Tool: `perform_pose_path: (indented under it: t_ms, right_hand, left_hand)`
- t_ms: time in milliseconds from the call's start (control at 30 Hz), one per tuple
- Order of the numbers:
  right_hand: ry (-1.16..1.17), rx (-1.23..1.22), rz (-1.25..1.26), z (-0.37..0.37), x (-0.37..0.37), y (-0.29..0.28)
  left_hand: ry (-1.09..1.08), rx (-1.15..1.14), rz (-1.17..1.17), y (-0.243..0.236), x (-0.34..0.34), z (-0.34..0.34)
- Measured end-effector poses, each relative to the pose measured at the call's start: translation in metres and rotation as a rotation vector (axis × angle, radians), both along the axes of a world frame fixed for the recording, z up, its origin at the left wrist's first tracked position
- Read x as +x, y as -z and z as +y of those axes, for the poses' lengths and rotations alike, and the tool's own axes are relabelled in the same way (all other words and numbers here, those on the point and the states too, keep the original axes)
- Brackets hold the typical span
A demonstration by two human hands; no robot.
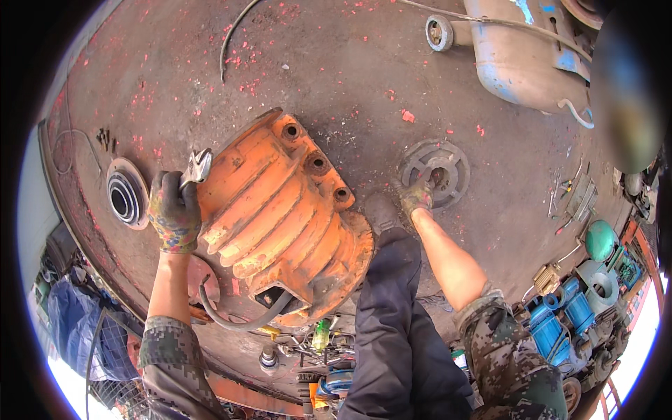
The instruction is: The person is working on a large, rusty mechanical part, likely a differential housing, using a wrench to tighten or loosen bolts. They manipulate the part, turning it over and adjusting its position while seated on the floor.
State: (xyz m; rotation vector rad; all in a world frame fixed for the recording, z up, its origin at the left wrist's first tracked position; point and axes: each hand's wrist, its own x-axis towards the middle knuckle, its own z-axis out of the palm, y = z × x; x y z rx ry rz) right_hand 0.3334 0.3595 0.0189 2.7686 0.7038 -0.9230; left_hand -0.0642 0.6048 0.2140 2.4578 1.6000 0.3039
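Observation:
My left hand (173, 213), in a patterned work glove with dark fingers, is closed around an adjustable wrench (198, 166). The wrench's jaws point up beside a large orange ribbed motor housing (276, 210), which lies on its side on the ground between my arms. Across from it, my gloved right hand (418, 196) is closed at the near left edge of a round grey metal end cover (458, 168) with openings around its hub. The cover lies flat on the floor. My fingertips there are partly hidden.
A bearing on a round flange (127, 196) lies left of my left hand, with several bolts (106, 140) beyond it. A grey-blue machine with a wheel (439, 33) stands far right. Hand tools (570, 196) and blue motors (549, 332) lie at the right.

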Motion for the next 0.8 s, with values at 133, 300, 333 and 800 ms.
perform_pose_path:
  t_ms: [133, 300, 333, 800]
  right_hand:
    - [0.269, -0.361, -0.143, 0.050, -0.020, 0.041]
    - [0.090, -0.323, -0.085, 0.007, 0.034, 0.093]
    - [0.068, -0.282, -0.081, 0.000, 0.047, 0.098]
    - [-0.004, 0.269, 0.964, 0.245, 0.019, -0.114]
  left_hand:
    - [-0.001, -0.049, -0.028, -0.006, 0.002, 0.001]
    - [-0.060, -0.117, -0.005, -0.007, 0.004, 0.005]
    - [-0.052, -0.116, 0.009, 0.001, 0.000, 0.006]
    - [-0.120, -0.266, 0.039, -0.018, -0.010, 0.005]
